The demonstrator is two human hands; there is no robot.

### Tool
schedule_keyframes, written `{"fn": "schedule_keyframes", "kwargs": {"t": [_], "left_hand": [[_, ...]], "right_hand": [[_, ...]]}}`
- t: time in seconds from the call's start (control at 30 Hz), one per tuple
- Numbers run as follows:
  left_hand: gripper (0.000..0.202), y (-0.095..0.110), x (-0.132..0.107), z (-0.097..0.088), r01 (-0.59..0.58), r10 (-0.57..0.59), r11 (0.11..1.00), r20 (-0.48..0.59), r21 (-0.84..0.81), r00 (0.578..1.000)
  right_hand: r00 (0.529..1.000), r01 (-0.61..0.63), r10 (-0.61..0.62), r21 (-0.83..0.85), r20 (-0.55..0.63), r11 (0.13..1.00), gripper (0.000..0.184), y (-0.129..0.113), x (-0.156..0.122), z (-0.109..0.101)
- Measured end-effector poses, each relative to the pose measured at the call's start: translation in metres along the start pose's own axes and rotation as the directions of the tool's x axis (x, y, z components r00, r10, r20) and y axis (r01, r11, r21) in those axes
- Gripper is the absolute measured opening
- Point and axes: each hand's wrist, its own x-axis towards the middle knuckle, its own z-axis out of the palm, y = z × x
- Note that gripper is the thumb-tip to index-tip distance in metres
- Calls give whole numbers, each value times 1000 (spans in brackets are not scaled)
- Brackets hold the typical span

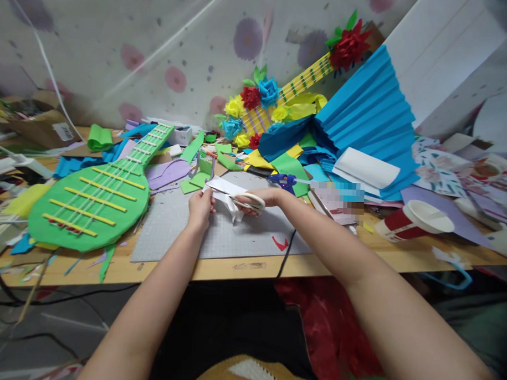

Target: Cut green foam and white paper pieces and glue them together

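Note:
My left hand (200,206) pinches a piece of white paper (222,188) above a grey cutting mat (218,238). My right hand (265,198) grips a pair of white-handled scissors (248,201), whose blades point left into the paper. Both hands meet over the middle of the mat. A green paper guitar (90,201) with yellow bars lies flat just left of the mat.
A red-and-white paper cup (410,220) lies on its side at the right. A blue glue gun (283,181), a folded blue paper fan (364,122), paper flowers (256,101) and coloured scraps crowd the back. A black cable (287,252) crosses the wooden table edge (234,269).

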Motion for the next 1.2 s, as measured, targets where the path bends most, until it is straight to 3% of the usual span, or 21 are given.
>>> {"fn": "schedule_keyframes", "kwargs": {"t": [0.33, 0.6, 0.83, 1.2], "left_hand": [[16, -1, 1, 0, 17, -17, 1000, -7, 7, 1000], [15, -4, 3, 0, 12, -12, 1000, 5, 4, 1000], [15, -2, 2, 0, 12, -12, 1000, 7, -8, 1000], [13, -1, -2, 0, -18, 16, 998, 34, 53, 999]], "right_hand": [[999, 32, -32, -6, -38, 999, 53, 2, 3, 1], [997, -33, 35, 25, -76, 999, 53, 1, 2, 3], [993, -43, 37, -47, -115, 998, 52, 0, 2, 0], [999, -34, 34, 4, -2, 999, 52, -5, -3, 0]]}}
